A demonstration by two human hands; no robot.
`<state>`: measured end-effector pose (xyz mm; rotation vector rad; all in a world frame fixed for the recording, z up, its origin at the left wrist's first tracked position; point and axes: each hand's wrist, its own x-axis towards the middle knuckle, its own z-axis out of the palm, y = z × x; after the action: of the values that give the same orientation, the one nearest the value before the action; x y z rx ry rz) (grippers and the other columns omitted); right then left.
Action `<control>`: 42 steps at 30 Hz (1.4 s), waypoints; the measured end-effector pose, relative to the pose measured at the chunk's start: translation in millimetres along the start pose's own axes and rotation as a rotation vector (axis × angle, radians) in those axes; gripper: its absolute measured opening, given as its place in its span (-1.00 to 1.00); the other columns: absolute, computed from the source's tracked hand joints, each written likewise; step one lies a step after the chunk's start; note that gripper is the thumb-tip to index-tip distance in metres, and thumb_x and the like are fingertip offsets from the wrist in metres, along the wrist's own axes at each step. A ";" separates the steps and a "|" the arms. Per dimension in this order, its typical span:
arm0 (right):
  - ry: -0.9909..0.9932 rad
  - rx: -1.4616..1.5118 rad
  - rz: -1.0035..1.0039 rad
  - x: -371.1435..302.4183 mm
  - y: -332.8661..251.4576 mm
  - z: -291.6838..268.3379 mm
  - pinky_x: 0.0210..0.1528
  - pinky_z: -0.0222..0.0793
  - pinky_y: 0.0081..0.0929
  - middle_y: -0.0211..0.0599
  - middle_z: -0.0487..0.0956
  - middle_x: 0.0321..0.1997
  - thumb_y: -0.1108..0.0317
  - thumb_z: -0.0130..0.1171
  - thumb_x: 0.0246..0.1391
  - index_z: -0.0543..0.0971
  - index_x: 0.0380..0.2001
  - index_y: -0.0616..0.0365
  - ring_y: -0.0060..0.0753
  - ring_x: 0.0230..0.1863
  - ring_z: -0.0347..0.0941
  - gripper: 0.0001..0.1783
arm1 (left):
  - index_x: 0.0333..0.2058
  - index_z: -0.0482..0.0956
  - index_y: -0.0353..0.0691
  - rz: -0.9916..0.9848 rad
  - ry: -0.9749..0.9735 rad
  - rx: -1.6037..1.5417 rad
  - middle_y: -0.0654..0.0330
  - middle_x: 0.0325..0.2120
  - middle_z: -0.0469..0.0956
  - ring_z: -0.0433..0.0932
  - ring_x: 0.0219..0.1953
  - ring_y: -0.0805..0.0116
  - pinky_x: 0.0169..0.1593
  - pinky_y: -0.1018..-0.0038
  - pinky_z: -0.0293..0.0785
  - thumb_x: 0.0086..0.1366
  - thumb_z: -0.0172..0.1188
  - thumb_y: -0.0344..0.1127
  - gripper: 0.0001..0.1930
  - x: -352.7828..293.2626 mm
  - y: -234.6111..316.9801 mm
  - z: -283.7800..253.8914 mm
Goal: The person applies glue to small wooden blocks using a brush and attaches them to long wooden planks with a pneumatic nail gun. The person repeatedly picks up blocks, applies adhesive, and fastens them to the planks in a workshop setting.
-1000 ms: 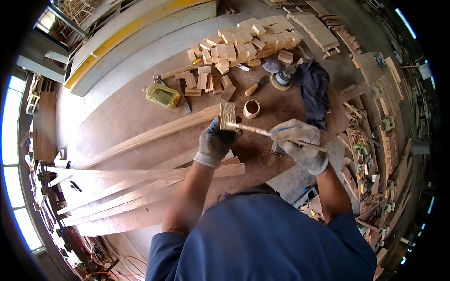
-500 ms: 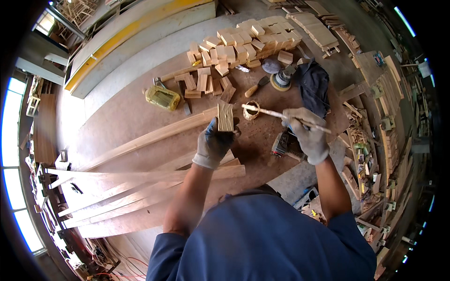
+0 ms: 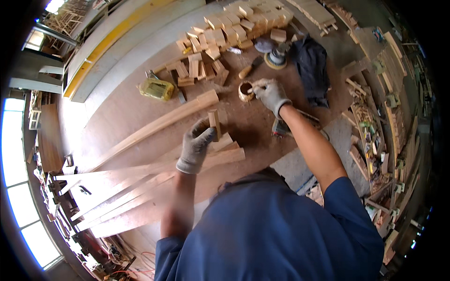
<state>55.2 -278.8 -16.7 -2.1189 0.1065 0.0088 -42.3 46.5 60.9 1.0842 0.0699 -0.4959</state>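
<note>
My left hand, in a grey work glove with dark fingertips, is closed around a small wooden block. The block stands nearly upright, with a narrow side showing. My right hand, also gloved, grips a thin pale stick, most of which its fingers hide. The stick's lower end is at the mouth of a small round pot with a crusted rim and a dark inside. Whether the tip is in the contents, I cannot tell.
Wooden blocks are piled at the back. A sander, a wooden-handled tool and dark cloth lie beyond the pot. A yellowish plastic container and long boards lie left. A power tool sits under my right forearm.
My right hand has moved left and away from me, bringing the stick to the pot. My left hand has shifted slightly left and turned the block from its broad face to a narrow side.
</note>
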 end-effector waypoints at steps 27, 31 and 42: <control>-0.323 -0.103 -0.193 -178.8 -4.1 65.7 0.13 0.57 -0.14 -0.26 0.65 0.00 0.18 0.54 -0.06 0.66 0.07 -0.02 -0.09 0.06 0.63 -0.43 | 0.06 0.59 -0.23 0.269 -0.074 1.313 -0.07 -0.06 0.71 0.70 -0.05 -0.18 0.00 0.10 0.66 0.17 0.37 -0.46 -0.56 -33.2 -52.2 14.2; -0.308 -0.056 -0.166 -181.0 6.2 70.6 0.14 0.58 -0.16 -0.26 0.65 0.01 0.23 0.56 -0.07 0.66 0.10 -0.07 -0.10 0.07 0.63 -0.41 | 0.08 0.58 -0.22 0.279 -0.153 1.317 -0.06 -0.03 0.70 0.70 -0.05 -0.19 -0.01 0.11 0.66 0.18 0.36 -0.44 -0.55 -27.2 -55.0 12.5; -0.264 0.152 -0.003 -191.6 19.8 76.0 0.07 0.60 -0.23 -0.21 0.68 -0.10 0.37 0.50 -0.06 0.66 0.14 -0.06 -0.14 -0.06 0.66 -0.40 | 0.13 0.57 -0.22 0.313 -0.236 1.404 -0.06 0.09 0.64 0.63 0.09 -0.17 0.11 0.10 0.61 0.19 0.36 -0.44 -0.51 -20.5 -66.4 19.6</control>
<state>-134.5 -210.4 -64.0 -1.9470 -0.0523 0.2699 -92.0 12.3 21.2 2.3337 -0.7532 -0.3456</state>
